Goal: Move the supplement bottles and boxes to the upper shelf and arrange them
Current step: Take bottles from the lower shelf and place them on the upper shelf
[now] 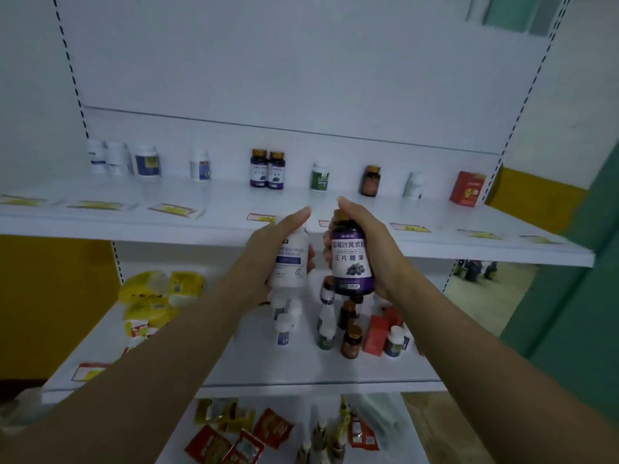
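Left hand: the left hand (268, 252) is wrapped round a white plastic bottle with a blue-banded label (290, 259) and holds it upright.
Right hand: the right hand (378, 252) is wrapped round a dark purple bottle with a gold cap and a white label (351, 259), also upright.
Position of held pair: side by side, just apart, in front of the front edge of the white upper shelf (201, 199), which is at 12 o'clock from the hands.
Done so far: a spaced row stands along the back of the upper shelf. At 10 o'clock are three white bottles (115, 157) and a single white bottle with a blue label (200, 164). At 12 o'clock are two matching purple bottles (267, 169), touching, and a green-labelled white bottle (319, 175). At 1 to 2 o'clock are a brown amber bottle (370, 180), another white bottle (413, 185) and a red cardboard box (467, 189).
Left to do: a cluster of mixed small bottles (335, 323) and red boxes (376, 333) remains on the white lower shelf (234, 363), at 6 o'clock below the hands.
Progress estimate: roughly halfway. The two held bottles are not yet set down.
Likely slots: the purple one beside its twins, the white one into a gap. This is judgement only.
Other stock: yellow packets (150, 296) at 8 o'clock on the lower shelf.
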`<state>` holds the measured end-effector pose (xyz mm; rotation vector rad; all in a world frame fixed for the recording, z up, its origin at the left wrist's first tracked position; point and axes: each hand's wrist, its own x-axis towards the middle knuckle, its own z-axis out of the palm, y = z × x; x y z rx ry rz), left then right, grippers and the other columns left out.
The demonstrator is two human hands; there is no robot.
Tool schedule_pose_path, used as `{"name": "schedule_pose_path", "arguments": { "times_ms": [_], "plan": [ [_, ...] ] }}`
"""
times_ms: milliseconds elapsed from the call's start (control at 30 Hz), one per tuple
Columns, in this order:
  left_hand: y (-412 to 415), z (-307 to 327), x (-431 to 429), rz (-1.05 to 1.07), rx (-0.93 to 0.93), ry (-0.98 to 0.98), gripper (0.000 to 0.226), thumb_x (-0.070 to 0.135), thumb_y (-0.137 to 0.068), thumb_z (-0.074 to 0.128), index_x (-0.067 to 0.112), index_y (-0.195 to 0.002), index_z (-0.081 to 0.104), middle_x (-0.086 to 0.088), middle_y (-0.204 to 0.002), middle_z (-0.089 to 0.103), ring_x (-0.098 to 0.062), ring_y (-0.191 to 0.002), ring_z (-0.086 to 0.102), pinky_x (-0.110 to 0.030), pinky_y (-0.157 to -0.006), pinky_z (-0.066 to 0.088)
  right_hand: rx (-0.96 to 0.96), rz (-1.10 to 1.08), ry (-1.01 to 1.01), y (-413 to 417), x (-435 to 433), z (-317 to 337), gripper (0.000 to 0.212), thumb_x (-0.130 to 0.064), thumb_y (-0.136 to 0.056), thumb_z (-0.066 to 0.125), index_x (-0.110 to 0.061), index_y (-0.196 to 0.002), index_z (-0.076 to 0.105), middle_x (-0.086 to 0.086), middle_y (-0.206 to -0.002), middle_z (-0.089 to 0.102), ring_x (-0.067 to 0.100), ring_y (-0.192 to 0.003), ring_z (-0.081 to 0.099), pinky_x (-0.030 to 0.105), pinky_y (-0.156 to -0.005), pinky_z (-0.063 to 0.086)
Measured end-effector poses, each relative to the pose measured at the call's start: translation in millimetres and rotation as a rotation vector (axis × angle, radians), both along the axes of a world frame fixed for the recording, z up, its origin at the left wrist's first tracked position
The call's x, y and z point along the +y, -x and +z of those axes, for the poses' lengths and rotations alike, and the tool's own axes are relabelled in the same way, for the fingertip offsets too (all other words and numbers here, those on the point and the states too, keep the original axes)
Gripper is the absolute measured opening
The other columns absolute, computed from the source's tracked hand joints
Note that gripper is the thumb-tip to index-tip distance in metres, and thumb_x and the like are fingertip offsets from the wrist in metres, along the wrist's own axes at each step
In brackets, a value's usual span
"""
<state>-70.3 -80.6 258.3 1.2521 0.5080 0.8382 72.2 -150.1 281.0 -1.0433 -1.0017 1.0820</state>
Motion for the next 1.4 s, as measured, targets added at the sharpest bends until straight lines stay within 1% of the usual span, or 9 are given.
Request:
{"name": "schedule_pose_path", "arguments": {
  "times_ms": [233,500,700,833,1000,1100,1200,1267,1400],
  "plan": [
    [1.9,37.7,-0.3,-0.018,-0.045,-0.092,0.039,0.049,-0.072,0.066,0.011,-0.072,0.057,-0.009,-0.059,0.06,-0.02,-0.048,0.056,-0.026,-0.049,0.049,-0.03,-0.029,-0.08,1.5,-0.7,31.6,0.027,-0.038,-0.087,0.061,-0.012,-0.081,0.054,0.011,-0.066,0.06,0.02,-0.049,0.057,0.025,-0.051,0.051],
    [26.5,54.6,26.2,0.035,-0.032,-0.1,0.037,0.048,-0.08,0.063,0.012,-0.072,0.06,-0.009,-0.063,0.062,-0.021,-0.05,0.058,-0.026,-0.054,0.051,-0.092,-0.006,-0.111,13.4,24.3,50.4,0.031,-0.041,-0.086,0.059,-0.01,-0.085,0.052,0.01,-0.069,0.06,0.019,-0.05,0.057,0.024,-0.052,0.051],
    [52.5,54.7,60.3,0.053,-0.046,-0.112,0.036,0.048,-0.081,0.062,0.013,-0.075,0.06,-0.009,-0.064,0.063,-0.021,-0.051,0.059,-0.027,-0.057,0.051,-0.21,0.021,-0.122,32.4,59.8,55.6,0.025,-0.038,-0.084,0.061,-0.013,-0.085,0.056,0.005,-0.073,0.065,0.017,-0.06,0.062,0.03,-0.064,0.051],
    [62.4,55.1,90.5,0.076,-0.046,-0.11,0.036,0.046,-0.084,0.06,0.013,-0.07,0.06,-0.009,-0.062,0.063,-0.02,-0.051,0.059,-0.027,-0.057,0.051,-0.234,-0.006,-0.09,39.7,100.2,58.4,0.014,-0.027,-0.087,0.063,-0.015,-0.094,0.059,0.003,-0.08,0.067,0.016,-0.066,0.065,0.03,-0.066,0.056],
    [71.0,61.9,148.0,0.079,-0.032,-0.131,0.037,0.052,-0.07,0.066,0.015,-0.072,0.06,-0.007,-0.065,0.064,-0.018,-0.052,0.06,-0.025,-0.056,0.053,-0.315,-0.043,-0.035,37.1,168.1,56.9,0.034,-0.032,-0.087,0.064,-0.015,-0.115,0.053,0.006,-0.103,0.069,0.019,-0.084,0.069,0.036,-0.079,0.057],
    [71.9,61.2,190.4,0.104,-0.003,-0.139,0.041,0.056,-0.06,0.066,0.016,-0.069,0.06,-0.006,-0.065,0.064,-0.018,-0.054,0.06,-0.026,-0.06,0.053,-0.388,-0.041,-0.033,27.4,210.6,52.2,0.032,-0.028,-0.088,0.064,-0.014,-0.115,0.054,0.007,-0.106,0.067,0.015,-0.082,0.068,0.032,-0.077,0.056],
    [67.2,61.3,232.9,0.105,0.009,-0.149,0.039,0.055,-0.062,0.067,0.017,-0.066,0.059,-0.007,-0.065,0.063,-0.019,-0.054,0.059,-0.027,-0.06,0.052,-0.438,-0.042,-0.018,12.3,255.7,47.1,0.028,-0.025,-0.087,0.065,-0.02,-0.113,0.057,0.005,-0.113,0.066,0.016,-0.097,0.065,0.027,-0.078,0.054],
    [63.0,64.0,259.7,0.12,0.033,-0.177,0.039,0.056,-0.065,0.065,0.017,-0.065,0.059,-0.007,-0.067,0.063,-0.019,-0.055,0.059,-0.027,-0.062,0.052,-0.493,-0.06,0.018,2.0,286.7,45.9,0.029,-0.025,-0.084,0.067,-0.023,-0.111,0.056,0.005,-0.117,0.064,0.02,-0.105,0.062,0.033,-0.087,0.052],
    [56.8,69.1,304.8,0.124,0.047,-0.209,0.039,0.055,-0.067,0.065,0.016,-0.068,0.06,-0.007,-0.069,0.064,-0.02,-0.058,0.06,-0.03,-0.064,0.051,-0.53,-0.168,0.073,-12.0,339.3,44.8,0.032,-0.018,-0.079,0.074,-0.016,-0.107,0.058,0.005,-0.111,0.063,0.022,-0.1,0.061,0.039,-0.093,0.052]
  ]
}}
